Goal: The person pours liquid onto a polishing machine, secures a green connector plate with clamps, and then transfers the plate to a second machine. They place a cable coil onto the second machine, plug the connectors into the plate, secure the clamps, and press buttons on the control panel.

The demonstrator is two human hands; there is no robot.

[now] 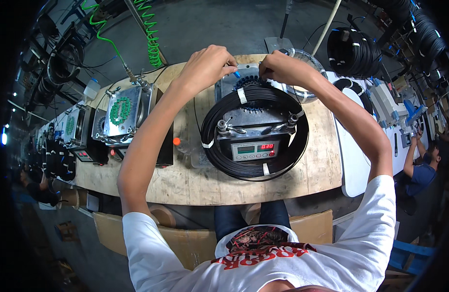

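My left hand (208,65) is raised at the far side of the bench, thumb and fingers pinched on a small blue tip (237,74). Across from it, my right hand (288,69) has its fingers bent together over the far edge of a toothed dark-blue ring (250,83); what they grip is hidden. The ring is on a metal bench machine (253,151) with a lit display and small clamp levers. A coil of black cable (302,134), bound with white ties, lies around the machine's front, below both hands.
Left of me stands a similar machine with a green toothed ring (120,111). An orange-capped bottle (179,145) is beside the coil on the wooden bench (205,187). Green spiral hoses (151,39) hang at the back. At far right, another person (421,165) works.
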